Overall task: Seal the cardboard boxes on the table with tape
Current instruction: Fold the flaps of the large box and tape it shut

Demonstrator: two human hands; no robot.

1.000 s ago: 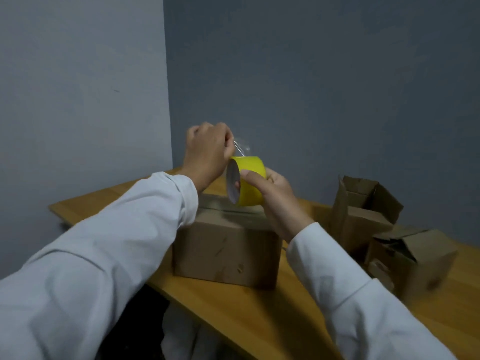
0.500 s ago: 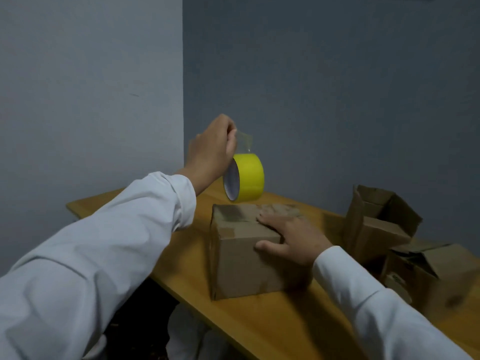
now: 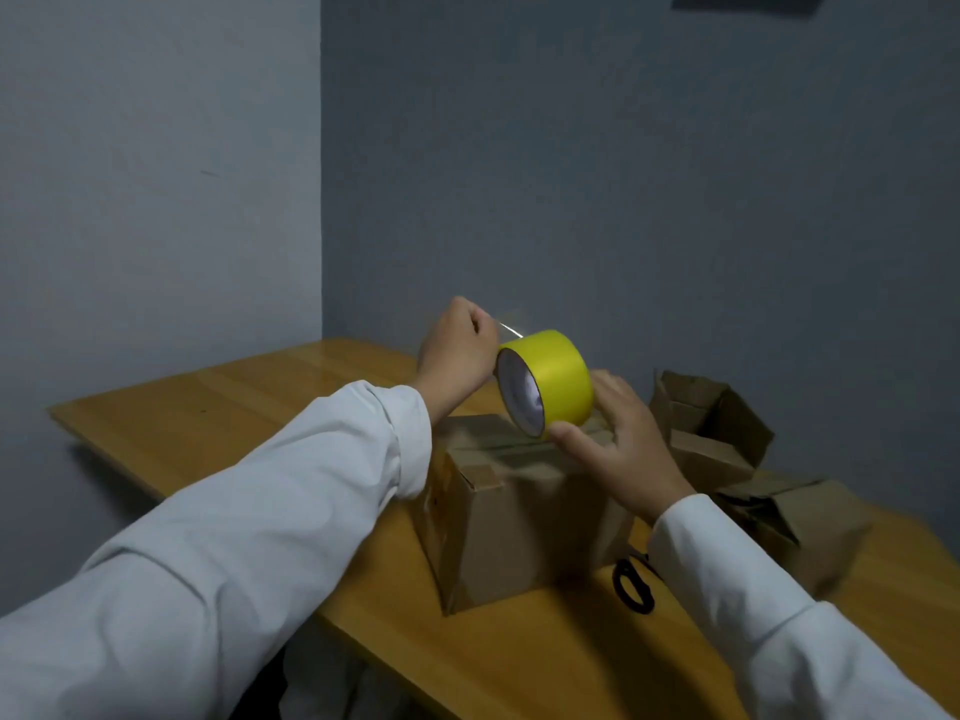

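I see a yellow tape roll [image 3: 550, 384] held up on edge above a closed brown cardboard box [image 3: 519, 517] on the table. Two more brown boxes, their flaps open, sit to its right: one behind [image 3: 711, 433], one nearer [image 3: 795, 527].

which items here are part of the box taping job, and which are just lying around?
In the job:
- yellow tape roll, held by right hand
- tape end, pinched by left hand
- closed box under the roll
- two open boxes on the right
- table

Lying about:
- black looped object beside the closed box, possibly scissors; too blurred to tell
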